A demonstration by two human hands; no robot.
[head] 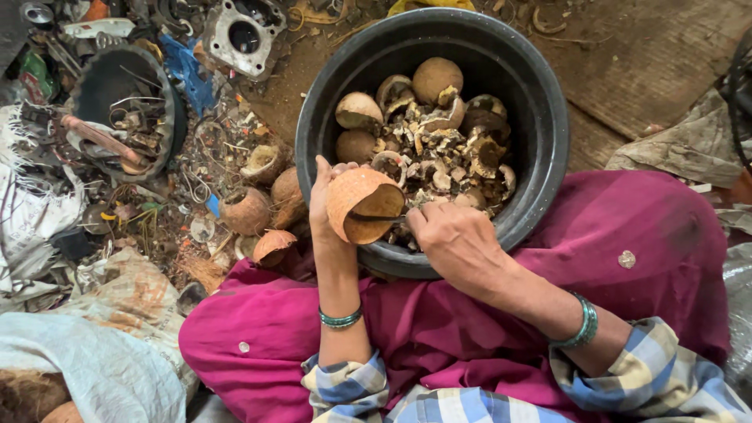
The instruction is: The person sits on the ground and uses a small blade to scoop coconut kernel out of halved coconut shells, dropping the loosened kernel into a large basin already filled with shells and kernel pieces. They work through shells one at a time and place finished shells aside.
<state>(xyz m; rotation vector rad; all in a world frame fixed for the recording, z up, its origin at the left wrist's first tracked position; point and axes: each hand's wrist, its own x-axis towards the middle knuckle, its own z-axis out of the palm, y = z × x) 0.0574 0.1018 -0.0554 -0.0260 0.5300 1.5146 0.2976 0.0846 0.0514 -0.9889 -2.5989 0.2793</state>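
Seen from above: a woven pale sack (94, 368) with orange markings lies at lower left, a crumpled blue wrapper (186, 74) sits among metal scrap (133, 125) at upper left, and a grey sheet (689, 145) lies at right. The left hand (323, 205), forearm raised upright, curls its fingers round a halved coconut shell (362, 205) held over the near rim of a black tub (540, 149) of shell pieces. The right hand (450, 239), wrist bent inward, closes its fingers on a thin dark tool (376, 218) whose tip is inside the shell's hollow.
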